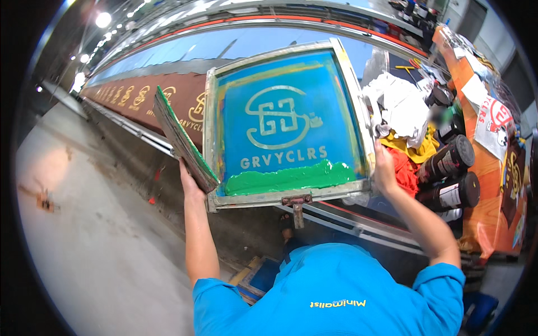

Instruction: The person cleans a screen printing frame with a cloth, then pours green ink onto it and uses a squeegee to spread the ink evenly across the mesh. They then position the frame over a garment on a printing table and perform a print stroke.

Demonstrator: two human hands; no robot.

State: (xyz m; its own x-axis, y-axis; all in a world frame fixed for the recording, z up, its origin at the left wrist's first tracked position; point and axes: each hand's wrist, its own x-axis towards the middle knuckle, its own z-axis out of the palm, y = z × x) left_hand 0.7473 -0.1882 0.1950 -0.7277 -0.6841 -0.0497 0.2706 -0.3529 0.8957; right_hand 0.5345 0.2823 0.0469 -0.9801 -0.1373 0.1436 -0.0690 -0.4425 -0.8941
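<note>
A screen-printing frame (212,129) with blue mesh is raised and tilted in front of me. Pale lettering and a round emblem show through the mesh, and thick green ink (288,178) lies in a band along its near edge. My right hand (384,169) is closed around the frame's right side, its fingers partly hidden behind the rim. My left hand (192,180) grips the lower end of a long squeegee (180,137), its edge coated in green, beside the frame's left rim. Whether that hand also bears on the frame cannot be made out.
A long printing table with brown fabric panels (126,101) runs to the far left, gold emblems on them. To the right are white cloths (398,106), a red cloth (400,168), dark ink tubs (448,159) and an orange-brown board (485,196). Concrete floor (89,196) lies left.
</note>
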